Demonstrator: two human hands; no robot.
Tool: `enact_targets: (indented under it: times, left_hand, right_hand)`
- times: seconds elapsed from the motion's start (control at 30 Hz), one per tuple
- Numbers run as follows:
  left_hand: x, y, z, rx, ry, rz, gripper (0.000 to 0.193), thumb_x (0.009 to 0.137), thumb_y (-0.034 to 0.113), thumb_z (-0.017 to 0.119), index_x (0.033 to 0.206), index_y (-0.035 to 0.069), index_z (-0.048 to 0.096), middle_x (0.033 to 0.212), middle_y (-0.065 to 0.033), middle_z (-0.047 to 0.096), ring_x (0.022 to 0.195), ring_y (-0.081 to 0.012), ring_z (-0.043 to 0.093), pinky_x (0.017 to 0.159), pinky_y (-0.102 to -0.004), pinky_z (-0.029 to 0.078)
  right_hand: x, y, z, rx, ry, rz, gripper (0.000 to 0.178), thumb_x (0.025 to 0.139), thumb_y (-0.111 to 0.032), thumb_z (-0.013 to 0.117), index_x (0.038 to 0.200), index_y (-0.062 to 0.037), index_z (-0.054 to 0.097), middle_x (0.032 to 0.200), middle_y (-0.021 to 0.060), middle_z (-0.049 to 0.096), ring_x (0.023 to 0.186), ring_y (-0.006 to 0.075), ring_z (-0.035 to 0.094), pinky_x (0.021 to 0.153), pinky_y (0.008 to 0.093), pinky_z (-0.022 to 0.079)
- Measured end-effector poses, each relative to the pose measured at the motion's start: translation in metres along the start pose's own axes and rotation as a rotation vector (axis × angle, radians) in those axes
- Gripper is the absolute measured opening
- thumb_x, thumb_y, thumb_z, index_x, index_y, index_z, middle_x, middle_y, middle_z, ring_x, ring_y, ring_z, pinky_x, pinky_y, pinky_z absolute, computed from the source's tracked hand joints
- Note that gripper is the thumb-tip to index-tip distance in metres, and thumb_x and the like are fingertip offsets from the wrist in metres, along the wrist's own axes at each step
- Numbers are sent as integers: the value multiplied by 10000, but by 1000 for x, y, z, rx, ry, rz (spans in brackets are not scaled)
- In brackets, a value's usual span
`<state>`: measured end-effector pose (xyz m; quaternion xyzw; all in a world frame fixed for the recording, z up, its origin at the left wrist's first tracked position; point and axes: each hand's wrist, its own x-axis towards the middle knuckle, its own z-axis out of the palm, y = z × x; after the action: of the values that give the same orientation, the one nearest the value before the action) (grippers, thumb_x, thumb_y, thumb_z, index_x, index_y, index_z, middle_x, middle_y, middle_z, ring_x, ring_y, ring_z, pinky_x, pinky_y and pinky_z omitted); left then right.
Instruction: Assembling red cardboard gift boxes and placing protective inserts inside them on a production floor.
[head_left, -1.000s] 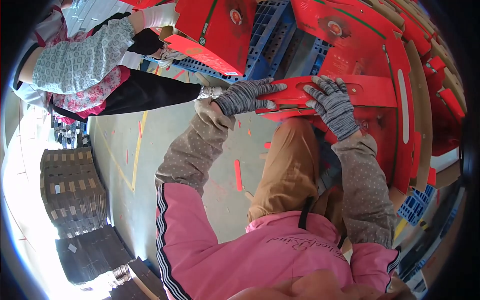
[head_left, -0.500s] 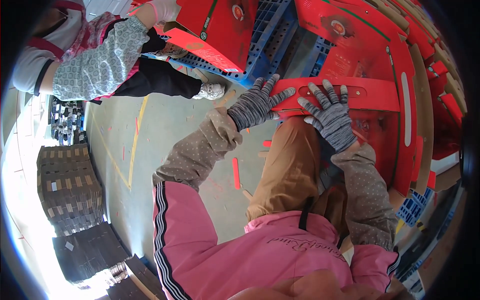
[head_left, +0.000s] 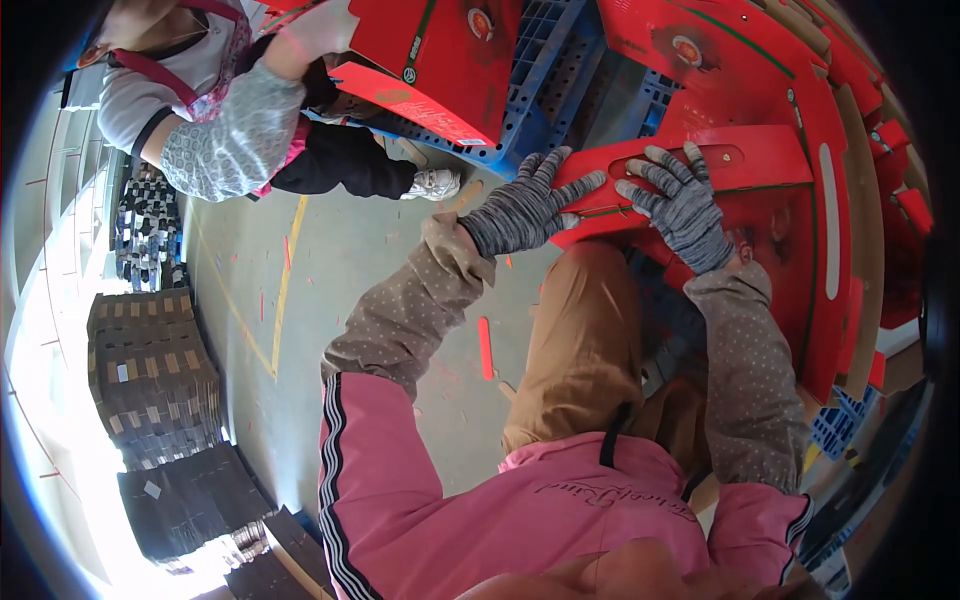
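Observation:
A red cardboard panel (head_left: 760,158) with a long oval slot lies across the far side of my brown-trousered knee. My left hand (head_left: 515,208), in a grey striped glove, rests on the panel's left end with its fingers spread. Gloved the same way, my right hand (head_left: 685,212) lies over the left part of the slot, fingers apart and pressed on the cardboard. The panel belongs to, or lies against, a larger red cardboard sheet (head_left: 745,260) with green lines. How they join is hidden.
A co-worker's sleeved arm (head_left: 235,135) reaches to another red box (head_left: 440,60) at the upper left. Blue plastic pallets (head_left: 525,115) stand beyond my hands. Stacked cardboard (head_left: 155,370) is at the left. Red flat cartons (head_left: 890,200) crowd the right. Red scraps (head_left: 486,348) litter the floor.
The panel has tilted, its right part now further from me, and its near edge shows a green line. My hands stay on it. The co-worker's sleeved arm has shifted rightward.

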<state>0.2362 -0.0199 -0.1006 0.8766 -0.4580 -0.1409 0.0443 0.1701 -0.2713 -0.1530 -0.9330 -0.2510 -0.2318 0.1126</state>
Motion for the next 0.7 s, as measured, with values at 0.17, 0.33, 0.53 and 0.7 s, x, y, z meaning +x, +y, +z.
enact_targets:
  times: [0.17,0.33,0.53,0.7]
  left_hand:
    - [-5,20,3,81,-92,-66,707,824,446,595,1433,325,256,1460,-291,119,1259,-561,251,1012,-568,326]
    - [-8,21,13,82,-6,-25,819,747,548,638,1434,315,258,1470,-284,94,1255,-567,234,1009,-594,306]
    - [-8,-3,33,-123,171,126,531,870,522,499,1337,272,476,1455,-255,178,1276,-486,246,1050,-546,246]
    - [2,13,30,-340,315,59,382,847,397,592,1212,283,606,1409,-163,316,1266,-370,312,1082,-460,244]
  right_hand:
    - [-13,-14,-12,3,-31,9,358,800,-296,526,1148,-277,609,1308,5,473,1278,203,374,1098,506,178]
    - [-8,-28,-22,76,11,92,370,750,-329,621,1109,-241,639,1262,26,499,1246,232,397,1068,508,223]
    - [-23,-74,0,379,179,395,200,764,-243,664,899,-97,694,919,69,649,813,257,607,752,411,469]
    - [-51,-97,34,1073,381,826,211,815,-118,689,980,1,634,878,86,659,807,156,623,743,285,499]
